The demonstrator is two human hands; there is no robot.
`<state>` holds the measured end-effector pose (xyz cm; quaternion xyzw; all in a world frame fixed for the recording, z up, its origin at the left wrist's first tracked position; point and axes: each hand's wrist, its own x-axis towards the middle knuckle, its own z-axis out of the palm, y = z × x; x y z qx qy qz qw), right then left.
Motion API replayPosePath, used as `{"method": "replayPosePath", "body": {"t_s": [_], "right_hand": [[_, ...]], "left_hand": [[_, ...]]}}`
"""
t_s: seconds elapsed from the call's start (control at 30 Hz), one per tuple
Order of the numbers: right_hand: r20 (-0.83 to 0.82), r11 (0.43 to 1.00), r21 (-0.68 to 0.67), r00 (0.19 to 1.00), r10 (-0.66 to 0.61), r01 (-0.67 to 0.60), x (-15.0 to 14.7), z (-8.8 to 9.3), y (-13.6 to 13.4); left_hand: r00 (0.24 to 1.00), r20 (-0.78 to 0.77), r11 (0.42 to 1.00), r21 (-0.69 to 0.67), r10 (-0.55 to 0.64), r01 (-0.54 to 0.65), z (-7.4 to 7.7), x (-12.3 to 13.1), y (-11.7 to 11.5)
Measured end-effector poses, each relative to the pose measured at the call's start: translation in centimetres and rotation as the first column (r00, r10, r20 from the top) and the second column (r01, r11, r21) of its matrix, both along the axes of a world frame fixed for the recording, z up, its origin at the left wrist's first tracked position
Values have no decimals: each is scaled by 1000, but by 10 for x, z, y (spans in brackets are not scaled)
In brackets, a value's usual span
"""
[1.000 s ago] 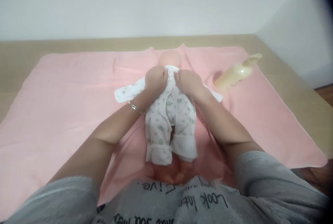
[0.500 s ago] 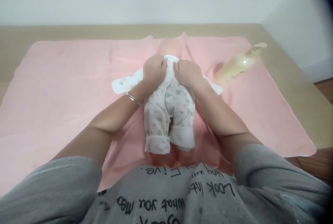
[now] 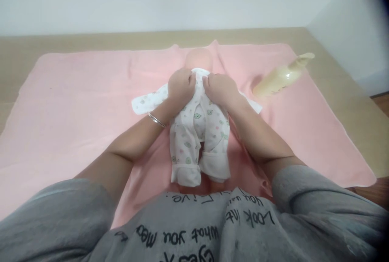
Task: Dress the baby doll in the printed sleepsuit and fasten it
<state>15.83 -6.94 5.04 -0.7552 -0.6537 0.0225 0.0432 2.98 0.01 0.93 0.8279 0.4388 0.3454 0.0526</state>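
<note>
A baby doll [image 3: 199, 58] lies on its back on a pink towel [image 3: 75, 104], head away from me. It wears a white printed romper [image 3: 197, 136]. My left hand [image 3: 181, 86] and my right hand [image 3: 219, 88] sit side by side on the doll's chest, each with fingers closed on the romper's fabric near the neckline. A thin bracelet [image 3: 157, 120] circles my left wrist. The romper's leg cuffs hang toward me; the doll's feet are mostly hidden behind my grey shirt.
A cream lotion bottle [image 3: 281, 78] lies on its side on the towel's right part. The towel covers a tan surface [image 3: 343, 108] that ends at a white wall. Wooden floor shows at the far right.
My hands stay gripped on the romper at the chest. The view has shifted slightly, and the leg cuffs hang a little lower than half a second ago.
</note>
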Motion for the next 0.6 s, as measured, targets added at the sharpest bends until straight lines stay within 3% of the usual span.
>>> {"method": "replayPosePath", "body": {"t_s": [0.6], "right_hand": [[67, 998, -55, 998, -13, 17, -3, 2, 4]], "left_hand": [[1000, -12, 993, 116, 3, -2, -1, -3, 1]]}}
